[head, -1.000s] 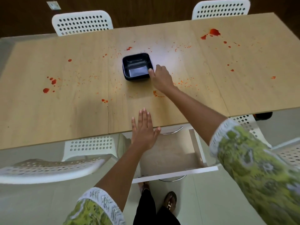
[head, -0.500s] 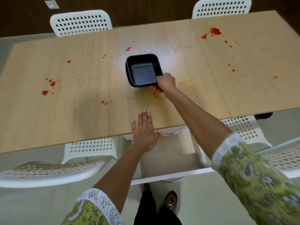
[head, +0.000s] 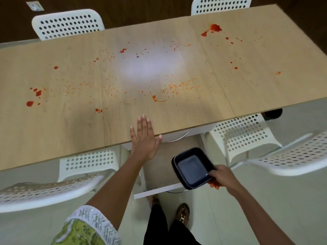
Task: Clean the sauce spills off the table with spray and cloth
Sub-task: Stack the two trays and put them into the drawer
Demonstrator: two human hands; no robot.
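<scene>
Red sauce spills dot the wooden table (head: 177, 121): blotches at the left (head: 38, 92), a smear near the middle (head: 155, 99), a larger blot at the far right (head: 215, 28), and many fine specks between. My left hand (head: 144, 137) lies flat with straight fingers on the table's near edge. My right hand (head: 222, 177) grips the rim of a black square dish (head: 192, 167), held off the table above an open drawer. Red sauce shows under my right fingers. No spray bottle or cloth is in view.
An open white drawer (head: 159, 190) sticks out under the table's near edge. White perforated chairs stand at the far left (head: 68, 23), far right (head: 221, 4), near left (head: 47, 189) and near right (head: 247, 137). My feet (head: 183, 215) are on a pale tiled floor.
My right hand has lifted the black dish off the middle of the table and drawn it back toward me, past the table edge. My left hand has stayed flat on the edge.
</scene>
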